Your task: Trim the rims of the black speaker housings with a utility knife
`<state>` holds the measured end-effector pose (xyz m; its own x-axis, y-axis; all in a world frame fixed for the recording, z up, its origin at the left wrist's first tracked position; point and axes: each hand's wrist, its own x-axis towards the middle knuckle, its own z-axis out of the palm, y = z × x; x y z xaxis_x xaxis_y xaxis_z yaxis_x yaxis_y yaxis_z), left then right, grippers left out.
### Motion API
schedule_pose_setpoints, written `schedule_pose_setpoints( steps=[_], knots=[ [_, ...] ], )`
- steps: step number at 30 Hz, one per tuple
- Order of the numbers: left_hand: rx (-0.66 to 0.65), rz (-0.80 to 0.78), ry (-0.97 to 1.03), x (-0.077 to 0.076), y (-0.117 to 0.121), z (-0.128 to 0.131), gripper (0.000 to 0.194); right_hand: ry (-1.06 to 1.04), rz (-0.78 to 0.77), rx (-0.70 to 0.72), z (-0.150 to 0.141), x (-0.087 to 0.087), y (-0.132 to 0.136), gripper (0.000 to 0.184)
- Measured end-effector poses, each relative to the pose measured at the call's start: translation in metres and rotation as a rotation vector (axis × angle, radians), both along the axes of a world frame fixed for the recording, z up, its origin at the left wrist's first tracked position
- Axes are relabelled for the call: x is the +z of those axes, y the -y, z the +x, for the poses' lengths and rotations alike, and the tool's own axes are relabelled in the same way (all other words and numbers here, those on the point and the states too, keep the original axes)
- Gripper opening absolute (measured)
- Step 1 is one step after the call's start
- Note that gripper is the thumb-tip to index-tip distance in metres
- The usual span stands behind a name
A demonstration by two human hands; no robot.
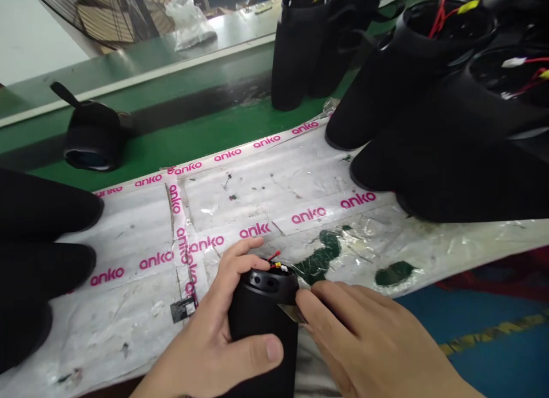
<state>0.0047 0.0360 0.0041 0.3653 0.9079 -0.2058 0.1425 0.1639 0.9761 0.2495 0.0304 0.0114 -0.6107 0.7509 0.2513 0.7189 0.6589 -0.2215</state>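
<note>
Cylinder [262, 313], black and open-ended, is held at the near edge of the surface [206, 138], clasped near its rim by the fingers of the left hand [210, 341]. Short red and yellow wires [278, 266] are seen inside its open end. Thin metal blade [294, 313] is pinched in the fingers of the right hand [364, 335], tip placed just below the cylinder's rim; contact cannot be told. Beyond the cylinder, anko-printed tape [309, 215] is stuck over a pale sheet [300, 175]. To its far right, taller dark housings [369, 95] are grouped, some with wires exposed; to its far left, a strapped unit [92, 138] is seen
</note>
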Motion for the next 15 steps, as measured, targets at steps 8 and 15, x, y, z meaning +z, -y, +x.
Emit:
schedule_pose_setpoints(
  steps=[8, 15],
  knots=[
    [-0.053, -0.021, -0.043, 0.0067, 0.0006, 0.0022, 0.063, 0.075, 0.003, 0.029, 0.0037, 0.0051, -0.0056, 0.041],
    [-0.039, -0.137, 0.033, 0.0074, 0.0010, 0.0004, 0.058, 0.070, 0.001, -0.011, 0.0013, 0.0045, -0.0013, 0.028]
  ],
)
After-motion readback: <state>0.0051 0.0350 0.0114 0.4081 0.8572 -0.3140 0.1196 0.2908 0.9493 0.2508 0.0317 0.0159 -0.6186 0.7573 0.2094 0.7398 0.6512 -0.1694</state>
